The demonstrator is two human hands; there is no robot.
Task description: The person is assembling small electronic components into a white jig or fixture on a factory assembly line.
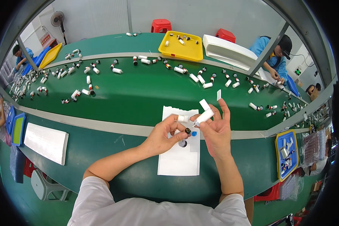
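Note:
My right hand [217,133] is closed on a small white bottle [205,116], tilted over a sheet of white paper [177,162]. A white rectangular tab [204,104] stands at the bottle's upper end. Another white tab [219,95] sits at the tip of my raised index finger. My left hand [162,135] pinches a small part with a round black end [187,130], close to the bottle's lower end. A white cylindrical piece [182,118] also lies within its fingers. Below, on the paper, are a blue round piece [194,133] and a dark-ended piece [182,143].
A green conveyor belt [139,101] carries many scattered white bottles and black-capped parts. Beyond it stand a yellow tray [180,56] and a stack of white sheets [229,51]. A blue tray [278,158] of bottles is at right, a white stack [45,141] at left. Co-workers sit around.

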